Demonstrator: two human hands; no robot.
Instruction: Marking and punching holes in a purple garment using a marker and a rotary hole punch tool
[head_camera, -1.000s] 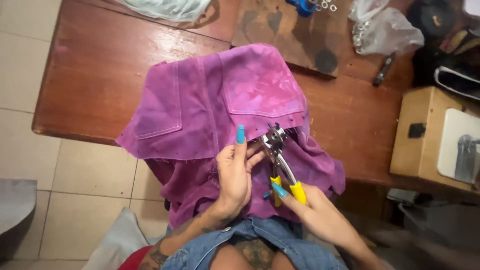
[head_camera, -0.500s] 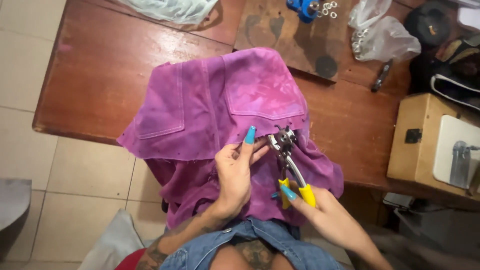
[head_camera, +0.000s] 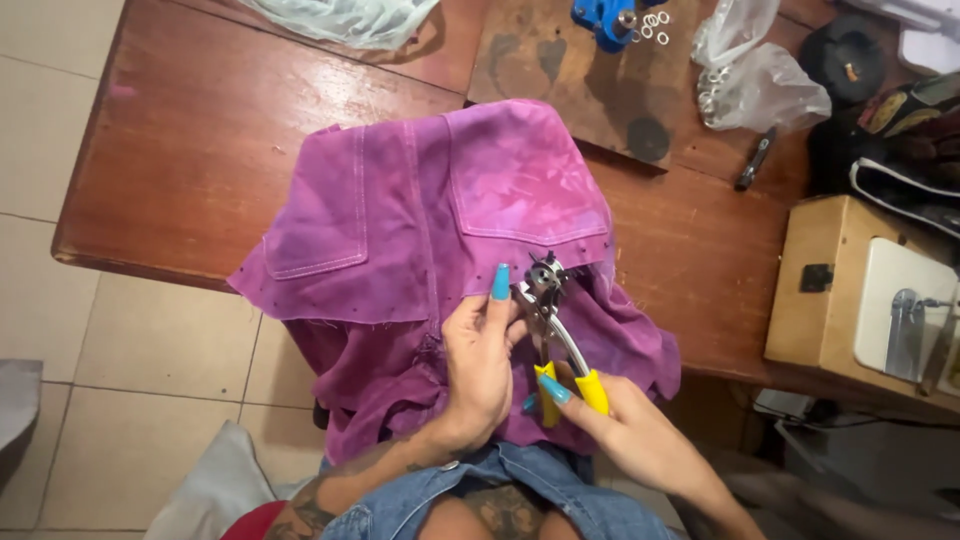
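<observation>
Both hands work at the frayed lower edge of a purple garment (head_camera: 440, 220) draped over the near edge of a wooden table (head_camera: 190, 150). Left hand (head_camera: 478, 365) pinches the cloth beside the metal head of a yellow-handled punch plier (head_camera: 555, 325), while right hand (head_camera: 620, 425) is closed around its handles. The plier's head seems to bite the fabric edge, though the contact itself is hard to see.

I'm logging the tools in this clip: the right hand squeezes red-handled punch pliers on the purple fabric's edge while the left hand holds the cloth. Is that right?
Not quite: the handles of the punch pliers are yellow, not red, as the head view shows. The rest holds: the right hand grips them at the edge of the purple fabric, and the left hand holds the cloth.
</observation>
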